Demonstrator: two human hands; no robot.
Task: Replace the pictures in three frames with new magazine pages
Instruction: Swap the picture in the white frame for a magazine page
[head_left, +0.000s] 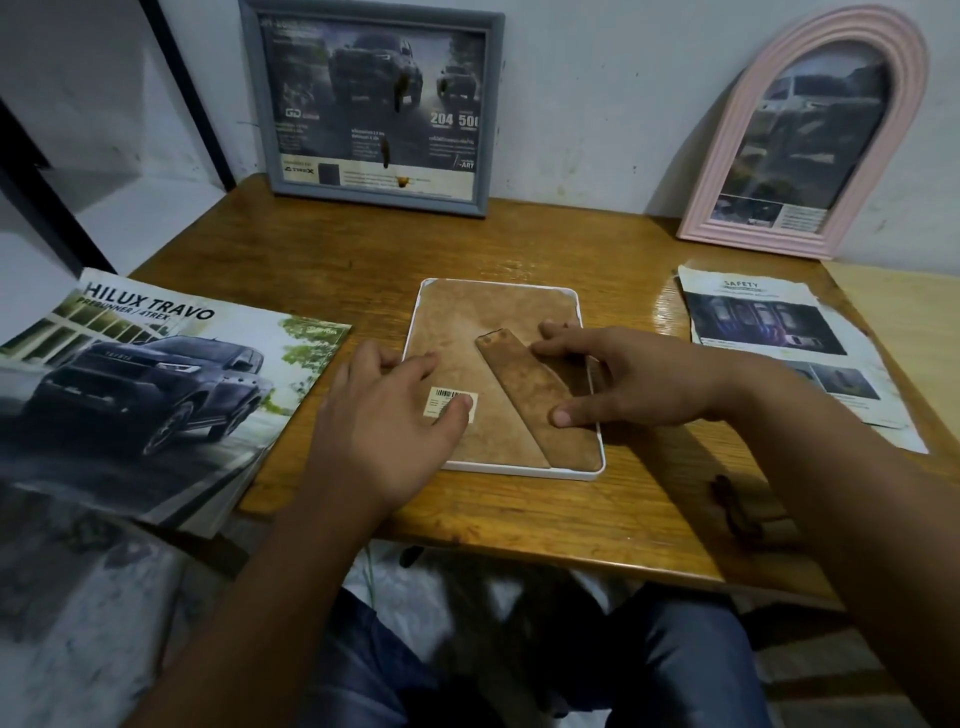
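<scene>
On wooden table (519, 249), pressing white frame (582, 472) face-down, left hand (387, 415) and right hand (631, 379) spread flat, gripping nothing, seating its backing board (467, 332).

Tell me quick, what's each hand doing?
Left hand: open, fingers flat on the white frame's backing.
Right hand: open, resting on the stand flap, holding nothing.

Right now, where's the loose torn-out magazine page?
The loose magazine page lies flat at the table's right edge, right of the face-down white frame, in front of the pink arched frame.
</scene>
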